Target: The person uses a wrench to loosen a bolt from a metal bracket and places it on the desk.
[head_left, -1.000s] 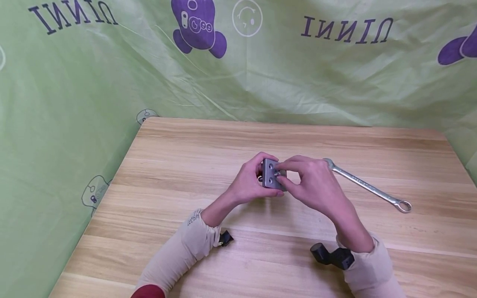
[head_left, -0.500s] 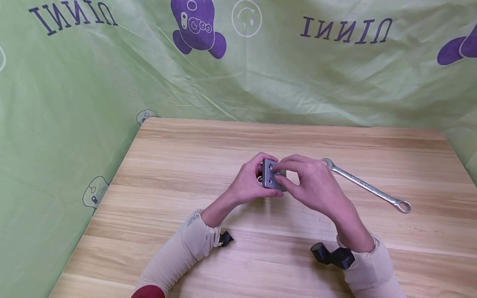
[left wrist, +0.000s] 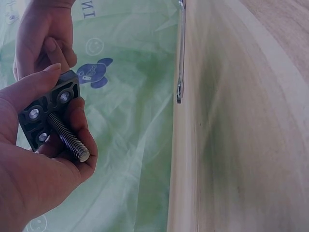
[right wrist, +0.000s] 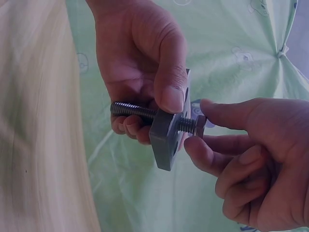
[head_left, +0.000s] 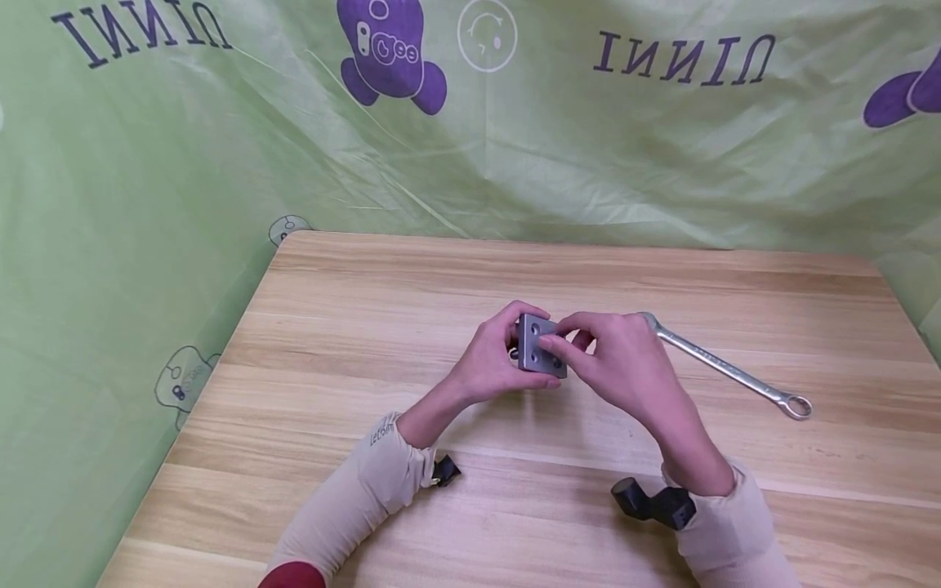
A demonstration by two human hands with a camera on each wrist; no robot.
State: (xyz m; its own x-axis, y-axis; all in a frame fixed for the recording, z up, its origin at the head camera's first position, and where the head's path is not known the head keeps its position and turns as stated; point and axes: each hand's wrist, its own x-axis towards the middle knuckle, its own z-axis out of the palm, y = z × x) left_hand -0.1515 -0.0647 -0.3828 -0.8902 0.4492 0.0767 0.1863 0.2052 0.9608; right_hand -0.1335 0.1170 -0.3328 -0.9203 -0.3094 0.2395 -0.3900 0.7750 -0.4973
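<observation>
My left hand (head_left: 488, 355) grips a small grey rectangular plate (head_left: 531, 361) by its edges, holding it raised over the table. The plate has several round holes, and its back, in the left wrist view, is ribbed with metal inserts. A threaded bolt (left wrist: 70, 140) passes through its middle, its long end pointing back toward the left palm. On the other face the bolt head (right wrist: 201, 124) stands off the plate, some thread showing between. My right hand (head_left: 625, 359) pinches this head between thumb and index finger, its other fingers curled in.
A combination wrench (head_left: 724, 367) lies on the wooden table (head_left: 382, 286) right of the hands. Green printed cloth (head_left: 220, 147) hangs behind the table and along its left side. Black wrist devices (head_left: 654, 504) sit at both cuffs.
My right thumb has moved left across the plate face while the index finger has drawn back right, turning about the bolt head. The left hand and plate stay nearly still.
</observation>
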